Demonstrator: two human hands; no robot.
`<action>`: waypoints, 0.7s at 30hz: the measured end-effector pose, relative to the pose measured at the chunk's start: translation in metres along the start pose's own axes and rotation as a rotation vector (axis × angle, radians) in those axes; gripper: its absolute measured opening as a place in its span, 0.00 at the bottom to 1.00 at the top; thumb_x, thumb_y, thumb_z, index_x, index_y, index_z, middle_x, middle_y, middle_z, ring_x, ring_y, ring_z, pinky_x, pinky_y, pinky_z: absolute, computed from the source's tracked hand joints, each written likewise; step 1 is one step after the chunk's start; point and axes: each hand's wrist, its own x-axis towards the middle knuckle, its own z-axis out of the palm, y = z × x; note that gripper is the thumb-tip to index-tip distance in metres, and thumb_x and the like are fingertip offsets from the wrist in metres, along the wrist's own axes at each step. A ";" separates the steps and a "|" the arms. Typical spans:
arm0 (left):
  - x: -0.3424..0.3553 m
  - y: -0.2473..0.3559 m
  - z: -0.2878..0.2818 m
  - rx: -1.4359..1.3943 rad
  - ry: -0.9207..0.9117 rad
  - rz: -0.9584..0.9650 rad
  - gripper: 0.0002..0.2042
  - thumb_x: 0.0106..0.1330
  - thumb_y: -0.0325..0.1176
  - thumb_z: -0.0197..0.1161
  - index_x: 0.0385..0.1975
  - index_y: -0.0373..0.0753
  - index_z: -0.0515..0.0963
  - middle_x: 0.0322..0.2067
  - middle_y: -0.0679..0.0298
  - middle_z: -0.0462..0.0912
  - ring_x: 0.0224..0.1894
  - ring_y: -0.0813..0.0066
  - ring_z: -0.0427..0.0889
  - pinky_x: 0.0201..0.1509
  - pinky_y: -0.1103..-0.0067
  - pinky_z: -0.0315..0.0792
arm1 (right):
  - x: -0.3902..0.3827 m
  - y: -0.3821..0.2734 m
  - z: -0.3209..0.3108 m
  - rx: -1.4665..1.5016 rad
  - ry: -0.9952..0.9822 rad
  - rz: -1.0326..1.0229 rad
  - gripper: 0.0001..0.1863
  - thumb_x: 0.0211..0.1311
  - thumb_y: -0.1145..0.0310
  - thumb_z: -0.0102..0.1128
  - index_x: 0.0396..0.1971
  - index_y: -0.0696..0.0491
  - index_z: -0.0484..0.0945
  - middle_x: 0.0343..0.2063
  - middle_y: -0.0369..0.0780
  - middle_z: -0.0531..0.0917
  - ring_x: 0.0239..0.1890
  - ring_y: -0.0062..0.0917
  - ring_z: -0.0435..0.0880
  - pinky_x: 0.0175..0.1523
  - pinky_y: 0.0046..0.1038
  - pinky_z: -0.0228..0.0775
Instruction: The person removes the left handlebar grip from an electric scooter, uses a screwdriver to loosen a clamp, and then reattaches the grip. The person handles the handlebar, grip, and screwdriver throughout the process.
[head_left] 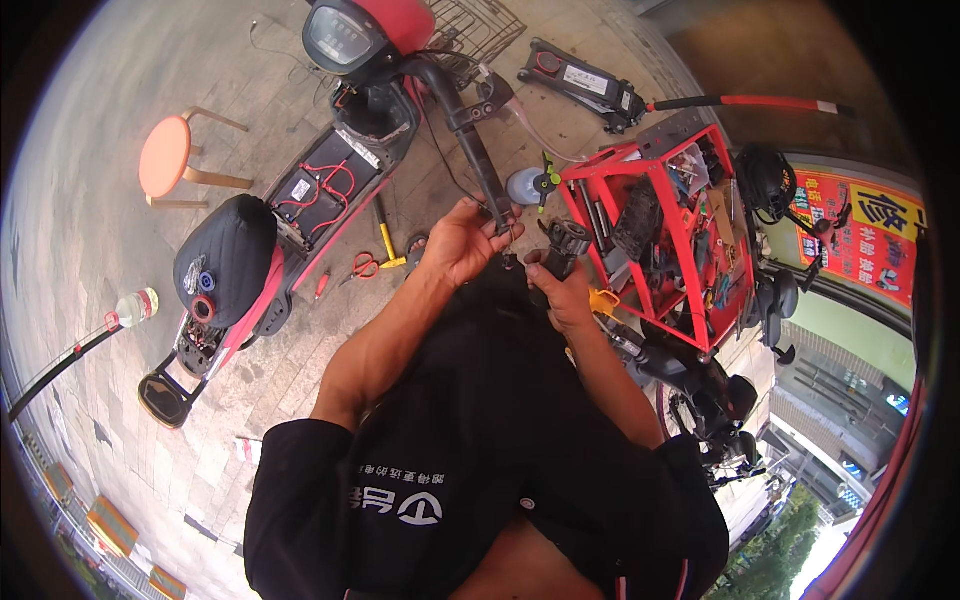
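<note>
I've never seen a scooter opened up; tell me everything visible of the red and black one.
The scooter is red and black, with smooth panels that look plastic. It appears to stand on the pavement, tail toward the picture's left. At the front are a headlight and a wire basket. It is open midway, baring a dark box with red wires. A blue ring and a red ring rest on its dark seat. The left hand is at the end of its dark handlebar.
</note>
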 end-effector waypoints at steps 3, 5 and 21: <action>0.006 -0.007 0.011 0.000 -0.007 0.001 0.07 0.69 0.32 0.46 0.39 0.37 0.68 0.43 0.49 0.75 0.51 0.49 0.74 0.55 0.57 0.72 | 0.000 0.001 0.008 0.050 0.026 -0.041 0.19 0.50 0.74 0.66 0.43 0.55 0.72 0.33 0.33 0.79 0.31 0.16 0.76 0.36 0.19 0.69; 0.007 -0.012 0.015 0.001 -0.014 -0.009 0.07 0.69 0.32 0.46 0.39 0.36 0.68 0.44 0.49 0.76 0.51 0.49 0.74 0.55 0.57 0.72 | 0.003 0.002 0.011 0.067 0.067 -0.008 0.19 0.51 0.74 0.66 0.44 0.56 0.72 0.33 0.34 0.79 0.31 0.17 0.77 0.35 0.20 0.69; -0.004 -0.021 0.032 0.445 -0.051 -0.107 0.19 0.61 0.35 0.62 0.52 0.44 0.66 0.47 0.60 0.77 0.49 0.65 0.77 0.50 0.70 0.72 | 0.003 -0.012 -0.014 0.179 0.136 0.025 0.09 0.52 0.75 0.64 0.32 0.57 0.73 0.26 0.38 0.79 0.26 0.21 0.78 0.33 0.22 0.71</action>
